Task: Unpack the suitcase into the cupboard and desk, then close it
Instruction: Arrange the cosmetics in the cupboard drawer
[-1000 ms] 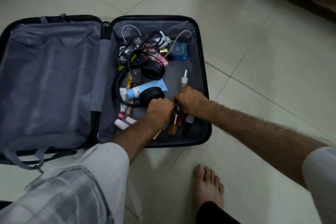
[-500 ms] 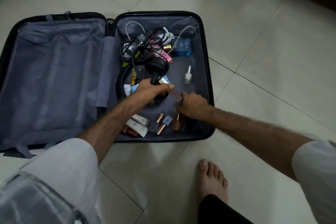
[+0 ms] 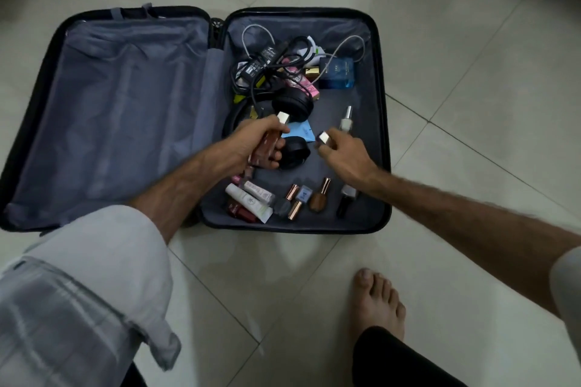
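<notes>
The suitcase (image 3: pixel 132 122) lies open on the tiled floor (image 3: pixel 471 104), left half of the frame, its right compartment holding headphones (image 3: pixel 292 107), cables (image 3: pixel 261 63), a blue box (image 3: pixel 338 72) and small cosmetics. The left hand (image 3: pixel 257 144) grips a brownish tube (image 3: pixel 270 141) with a pale cap. The right hand (image 3: pixel 342 154) pinches a small silver-capped bottle (image 3: pixel 323 137) above the compartment's middle.

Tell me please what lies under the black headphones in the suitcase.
Under the black headphones a light blue tube shows between the two ear cups, inside the suitcase. Its other end is covered by the left hand, and anything deeper is hidden.
</notes>
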